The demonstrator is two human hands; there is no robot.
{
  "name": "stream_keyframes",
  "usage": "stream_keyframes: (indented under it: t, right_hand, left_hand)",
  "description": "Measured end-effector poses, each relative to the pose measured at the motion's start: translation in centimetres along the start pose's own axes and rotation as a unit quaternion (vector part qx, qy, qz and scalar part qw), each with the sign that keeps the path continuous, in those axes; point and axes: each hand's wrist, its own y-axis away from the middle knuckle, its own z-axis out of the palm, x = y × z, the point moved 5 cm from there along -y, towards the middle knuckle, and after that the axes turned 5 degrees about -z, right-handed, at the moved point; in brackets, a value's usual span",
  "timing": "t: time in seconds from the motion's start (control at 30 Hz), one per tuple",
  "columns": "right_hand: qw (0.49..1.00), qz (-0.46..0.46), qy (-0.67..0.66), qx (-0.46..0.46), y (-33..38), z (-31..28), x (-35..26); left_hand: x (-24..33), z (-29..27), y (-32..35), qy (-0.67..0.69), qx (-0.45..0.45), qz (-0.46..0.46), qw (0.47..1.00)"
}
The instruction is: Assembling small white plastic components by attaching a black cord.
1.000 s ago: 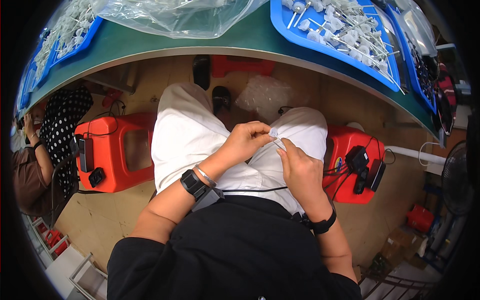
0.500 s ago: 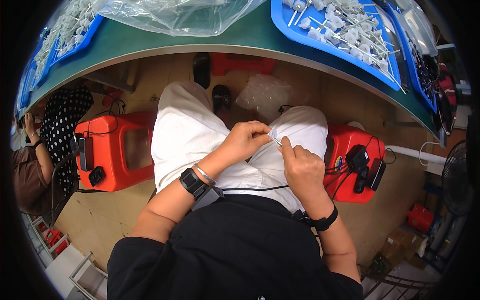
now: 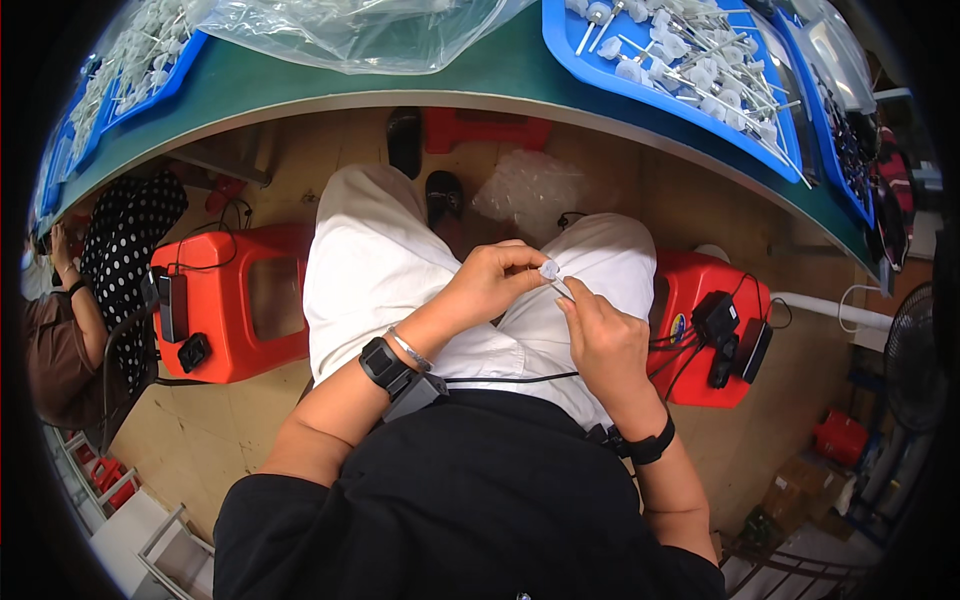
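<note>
Over my lap I hold a small translucent white plastic piece (image 3: 549,270) with a thin metal rod (image 3: 561,287) running from it toward the lower right. My left hand (image 3: 492,283) pinches the plastic end between thumb and fingertips. The thumb and index finger of my right hand (image 3: 610,340) grip the rod near its other end. Whether rod and plastic are one joined part, I cannot tell. Similar white pieces with rods lie heaped in a blue tray (image 3: 655,95) on the green table (image 3: 470,82).
A clear plastic bag (image 3: 370,35) lies on the table. More blue trays (image 3: 165,95) of white pieces stand at the left. Red stools flank me, the left (image 3: 230,330) and right (image 3: 690,375) carrying black devices and cables. Another person's arm (image 3: 88,310) shows at far left.
My right fingers have shifted slightly along the rod, away from the plastic end, and have straightened. More of the plastic piece shows now. My left hand stays nearly in place.
</note>
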Motion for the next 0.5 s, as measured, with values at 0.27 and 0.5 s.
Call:
stream_keyframes:
  t: [0.27,0.5]
  right_hand:
    - [1.000,0.019,-0.009,-0.019,-0.02,0.19,0.08]
    - [0.997,0.043,-0.041,-0.054,-0.19,0.13,0.63]
  left_hand:
    - [0.28,-0.11,0.11,-0.018,0.003,0.015,1.000]
    - [0.43,-0.14,0.21,-0.023,0.003,0.039,0.999]
